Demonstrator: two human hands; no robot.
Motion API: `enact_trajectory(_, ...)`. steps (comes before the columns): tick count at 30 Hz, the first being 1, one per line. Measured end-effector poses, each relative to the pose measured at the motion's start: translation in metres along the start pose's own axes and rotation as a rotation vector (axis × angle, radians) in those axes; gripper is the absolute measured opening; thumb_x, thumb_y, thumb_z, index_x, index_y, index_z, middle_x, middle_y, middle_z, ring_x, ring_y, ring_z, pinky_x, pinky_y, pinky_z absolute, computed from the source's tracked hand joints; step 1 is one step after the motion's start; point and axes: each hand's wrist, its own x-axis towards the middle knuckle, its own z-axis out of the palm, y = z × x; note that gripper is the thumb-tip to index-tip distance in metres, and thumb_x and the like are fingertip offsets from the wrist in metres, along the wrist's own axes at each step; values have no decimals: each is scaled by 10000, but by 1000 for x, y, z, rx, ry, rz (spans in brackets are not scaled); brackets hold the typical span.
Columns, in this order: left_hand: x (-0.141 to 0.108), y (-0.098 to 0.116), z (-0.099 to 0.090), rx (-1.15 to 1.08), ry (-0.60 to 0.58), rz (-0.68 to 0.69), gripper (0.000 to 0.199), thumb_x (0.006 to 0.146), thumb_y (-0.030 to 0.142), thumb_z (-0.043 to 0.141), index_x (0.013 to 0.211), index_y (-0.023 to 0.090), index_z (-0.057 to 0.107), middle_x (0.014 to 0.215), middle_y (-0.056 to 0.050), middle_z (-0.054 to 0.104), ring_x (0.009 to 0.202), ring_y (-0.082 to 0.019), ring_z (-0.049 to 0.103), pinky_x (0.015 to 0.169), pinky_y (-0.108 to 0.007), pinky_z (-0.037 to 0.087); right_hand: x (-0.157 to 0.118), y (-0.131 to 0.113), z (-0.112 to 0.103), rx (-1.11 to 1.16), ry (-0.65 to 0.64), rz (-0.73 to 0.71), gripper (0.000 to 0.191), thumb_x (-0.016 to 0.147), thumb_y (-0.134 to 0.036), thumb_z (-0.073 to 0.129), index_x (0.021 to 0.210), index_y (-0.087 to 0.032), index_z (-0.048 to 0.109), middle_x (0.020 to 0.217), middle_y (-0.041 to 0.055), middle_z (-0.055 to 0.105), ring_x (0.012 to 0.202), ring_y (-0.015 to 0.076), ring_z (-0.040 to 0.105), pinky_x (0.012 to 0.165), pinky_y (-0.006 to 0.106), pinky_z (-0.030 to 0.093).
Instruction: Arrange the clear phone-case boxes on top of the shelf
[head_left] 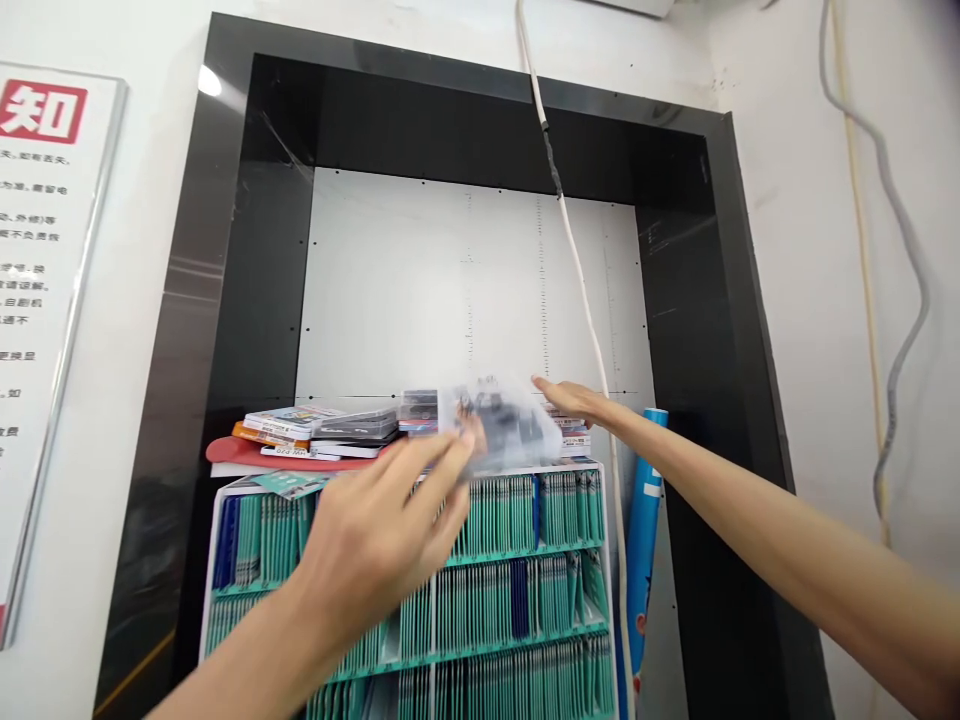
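Note:
My left hand (pixel 382 520) is raised in front of the shelf, its fingers closed on the edge of a clear plastic bag (pixel 506 425). Dark items sit inside the bag, blurred and too unclear to name. My right hand (pixel 574 398) reaches over the right end of the shelf top, one digit stretched out; the bag partly hides its other fingers. Just under that hand lies a stack of thin boxes (pixel 576 442), which it is nearest to. Whether it touches the stack cannot be made out.
A white shelf rack (pixel 602 510) holds rows of green and blue packets (pixel 491 515). On its top left are flat boxes (pixel 352 430) and a red item (pixel 232 450). A white cable (pixel 581 270) hangs in front. A blue tube (pixel 645 530) stands right, inside the black frame (pixel 712 300).

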Motion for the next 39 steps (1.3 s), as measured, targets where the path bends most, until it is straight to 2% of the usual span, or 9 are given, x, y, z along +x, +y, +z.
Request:
enact_trajectory(4, 89, -6, 60, -65, -274, -161, 361, 978, 210, 447, 1303, 147, 588, 1222, -122, 664, 933, -220, 699, 760, -380, 604, 4, 16, -16, 199, -54, 125, 367, 983, -356, 617, 1301, -177, 578, 1271, 108, 631, 1044, 252, 667, 849, 448, 588)
enact_trajectory(8, 133, 8, 128, -124, -457, -224, 284, 959, 300, 586, 1200, 152, 615, 1204, -101, 645, 975, -212, 663, 840, -418, 580, 5, 28, -22, 343, -81, 207, 370, 984, -359, 614, 1304, -176, 576, 1269, 110, 632, 1041, 252, 667, 844, 446, 589)
enact_trajectory(13, 132, 25, 178, -237, -631, -334, 329, 936, 365, 630, 1195, 162, 620, 1219, -101, 640, 1041, -233, 647, 885, -447, 565, 0, 35, -9, 462, -73, 193, 358, 983, -354, 617, 1292, -177, 584, 1264, 103, 635, 1031, 242, 670, 846, 440, 589)
enact_trajectory(22, 119, 53, 199, -401, -697, -623, 456, 954, 416, 584, 1351, 199, 528, 1379, -127, 555, 1145, -271, 608, 945, -500, 538, 9, 36, 23, 527, -19, 86, 311, 989, -349, 608, 1253, -186, 610, 1247, 90, 645, 1011, 229, 673, 846, 421, 589)
enact_trajectory(25, 122, 66, 197, -396, -672, -640, 502, 949, 428, 587, 1391, 208, 497, 1436, -136, 514, 1202, -293, 579, 980, -529, 515, 14, 38, 22, 485, 2, 83, 303, 989, -347, 609, 1243, -181, 613, 1222, 90, 655, 985, 218, 678, 829, 412, 593)
enact_trajectory(28, 126, 52, 169, -366, -593, -595, 559, 951, 423, 579, 1448, 213, 433, 1502, -149, 446, 1272, -318, 530, 1024, -551, 479, 10, 40, 14, 417, 86, 72, 292, 994, -352, 600, 1235, -188, 618, 1221, 92, 657, 981, 213, 677, 831, 409, 592)
enact_trajectory(31, 122, -2, 119, -312, -540, -497, 543, 971, 409, 541, 1468, 232, 413, 1509, -134, 449, 1340, -312, 471, 1103, -565, 399, -3, 38, 3, 325, 255, 13, 343, 991, -367, 598, 1288, -196, 591, 1300, 106, 620, 1072, 248, 653, 900, 465, 567)
enact_trajectory(34, 106, -76, 75, -229, -675, -447, 502, 920, 414, 634, 1361, 197, 531, 1419, -129, 541, 1280, -311, 529, 1075, -576, 425, -22, 24, -6, 224, 401, -181, 372, 988, -370, 600, 1315, -196, 578, 1384, 114, 571, 1194, 288, 598, 996, 529, 504)
enact_trajectory(39, 72, -140, 63, -131, -894, -351, 345, 930, 394, 633, 1193, 170, 632, 1203, -95, 661, 1067, -243, 647, 933, -485, 543, -40, -25, 0, 93, 367, -583, 283, 973, -328, 631, 1219, -188, 639, 1296, 96, 638, 1166, 267, 619, 1012, 517, 496)
